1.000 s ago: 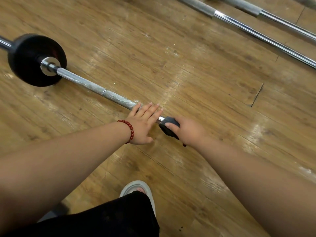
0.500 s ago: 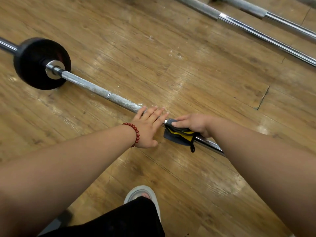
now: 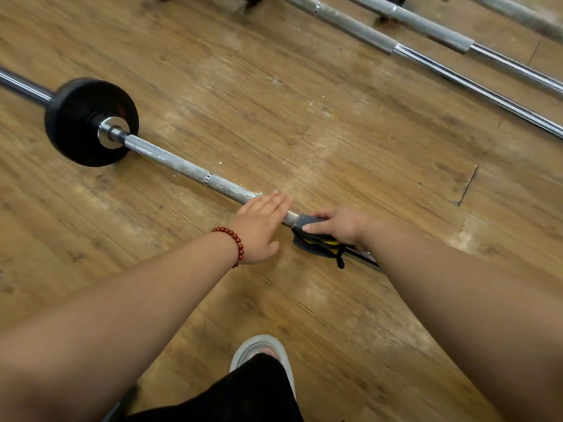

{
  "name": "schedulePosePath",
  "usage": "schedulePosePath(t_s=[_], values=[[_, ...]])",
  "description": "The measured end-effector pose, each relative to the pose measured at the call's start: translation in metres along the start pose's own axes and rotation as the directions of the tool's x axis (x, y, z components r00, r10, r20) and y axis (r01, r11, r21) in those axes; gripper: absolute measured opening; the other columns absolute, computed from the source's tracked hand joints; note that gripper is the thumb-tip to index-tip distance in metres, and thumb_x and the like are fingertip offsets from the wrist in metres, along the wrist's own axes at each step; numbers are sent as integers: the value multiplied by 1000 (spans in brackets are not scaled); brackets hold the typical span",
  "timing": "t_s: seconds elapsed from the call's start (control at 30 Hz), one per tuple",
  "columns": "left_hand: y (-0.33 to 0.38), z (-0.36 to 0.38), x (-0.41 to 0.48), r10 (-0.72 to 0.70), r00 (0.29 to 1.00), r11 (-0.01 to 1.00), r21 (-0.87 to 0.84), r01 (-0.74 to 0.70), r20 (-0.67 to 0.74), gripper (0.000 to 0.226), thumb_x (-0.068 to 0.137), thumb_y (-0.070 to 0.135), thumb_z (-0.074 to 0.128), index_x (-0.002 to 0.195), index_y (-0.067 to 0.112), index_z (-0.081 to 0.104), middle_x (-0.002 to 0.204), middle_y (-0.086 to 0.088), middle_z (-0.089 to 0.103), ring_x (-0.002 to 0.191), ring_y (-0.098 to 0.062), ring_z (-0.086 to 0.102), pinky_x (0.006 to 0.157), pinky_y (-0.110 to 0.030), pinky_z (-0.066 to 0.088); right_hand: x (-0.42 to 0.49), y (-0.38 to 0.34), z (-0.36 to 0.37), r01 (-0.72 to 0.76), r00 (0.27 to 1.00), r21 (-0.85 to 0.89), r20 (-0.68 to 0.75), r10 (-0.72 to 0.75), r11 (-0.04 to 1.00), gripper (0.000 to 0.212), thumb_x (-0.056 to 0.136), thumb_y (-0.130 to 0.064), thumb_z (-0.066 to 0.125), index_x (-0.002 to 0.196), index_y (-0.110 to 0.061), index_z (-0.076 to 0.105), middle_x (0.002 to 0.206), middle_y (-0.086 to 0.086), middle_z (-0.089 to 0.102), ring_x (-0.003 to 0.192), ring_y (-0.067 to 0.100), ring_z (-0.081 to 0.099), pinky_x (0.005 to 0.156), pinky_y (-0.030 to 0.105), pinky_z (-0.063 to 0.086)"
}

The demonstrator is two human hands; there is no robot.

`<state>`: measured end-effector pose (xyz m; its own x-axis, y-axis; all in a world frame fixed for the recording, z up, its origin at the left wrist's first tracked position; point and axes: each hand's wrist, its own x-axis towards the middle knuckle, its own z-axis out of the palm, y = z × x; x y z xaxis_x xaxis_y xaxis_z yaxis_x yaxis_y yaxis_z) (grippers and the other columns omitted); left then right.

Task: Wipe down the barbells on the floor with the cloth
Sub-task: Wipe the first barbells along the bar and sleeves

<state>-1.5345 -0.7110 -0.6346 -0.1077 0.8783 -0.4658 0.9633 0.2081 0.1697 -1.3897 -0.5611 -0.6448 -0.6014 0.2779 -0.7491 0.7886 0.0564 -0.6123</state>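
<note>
Barbell (image 3: pixel 189 167) knurled, chalky; right hand (image 3: pixel 341 225) grips cloth (image 3: pixel 313 239) round it

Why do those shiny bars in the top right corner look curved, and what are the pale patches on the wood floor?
Head view: the wide-angle lens likely bows the chrome bars near the frame edge; the pale patches on the wooden floor look like light glaring off its sheen; the rim of the black weight plate is slightly smeared, probably motion blur.

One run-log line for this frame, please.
left hand: flat on barbell | right hand: grips cloth on barbell | phase: wiping
</note>
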Motion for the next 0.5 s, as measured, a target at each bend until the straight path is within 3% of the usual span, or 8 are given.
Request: schedulePosePath(t_s=[0.07, 0.17, 0.23, 0.3, 0.37, 0.5], values=[[-11, 6, -14, -87, 996, 996, 13, 87, -31, 85, 93, 36, 45, 150, 19, -15, 158, -1, -22, 145, -16, -19, 115, -35, -12, -14, -1, 5, 63, 995, -49, -76, -67, 997, 35, 87, -32, 69, 121, -26, 63, 107, -6, 65, 94, 12, 62, 82, 15, 44], [-21, 12, -25, -126, 992, 991, 44, 126, -6, 86, 93, 35, 45, 149, 23, -19, 156, -1, -26, 144, -19, -22, 116, -39, -10, -40, 20, 15, 109, 963, -323, -201, -181, 940, 43, 91, -35, 64, 132, -33, 52, 117, -6, 62, 106, 19, 59, 85, 27, 45], [-23, 7, -25, -117, 993, 992, 55, 116, 27, 86, 94, 34, 45, 148, 23, -21, 155, 0, -29, 143, -19, -24, 115, -40, -10, -46, 27, 25, 97, 935, -601, -218, -280, 793, 50, 96, -38, 53, 143, -30, 37, 129, -2, 55, 114, 22, 54, 86, 30, 42], [-19, 0, -25, -125, 988, 990, 70, 120, 85, 85, 95, 33, 43, 148, 23, -23, 154, -1, -31, 142, -20, -26, 116, -42, -10, -42, 19, 34, 12, 929, -771, -227, -293, 637, 57, 100, -39, 42, 151, -24, 20, 146, 1, 42, 122, 26, 49, 91, 34, 41], [-16, -8, -23, -142, 980, 987, 92, 130, 137, 84, 95, 31, 42, 148, 22, -23, 154, -1, -31, 142, -20, -26, 116, -43, -9, -31, 6, 42, 25, 929, -837, -184, -322, 547, 61, 103, -37, 35, 153, -19, 6, 157, 0, 23, 131, 26, 41, 96, 35, 40], [-18, -19, -20, -140, 969, 986, 113, 119, 205, 82, 95, 28, 41, 148, 22, -21, 155, 0, -29, 143, -20, -24, 117, -44, -8, -17, -3, 49, 112, 920, -863, -97, -380, 492, 69, 103, -20, 34, 151, -19, -16, 161, -3, -8, 147, 20, 12, 111, 38, 33]])
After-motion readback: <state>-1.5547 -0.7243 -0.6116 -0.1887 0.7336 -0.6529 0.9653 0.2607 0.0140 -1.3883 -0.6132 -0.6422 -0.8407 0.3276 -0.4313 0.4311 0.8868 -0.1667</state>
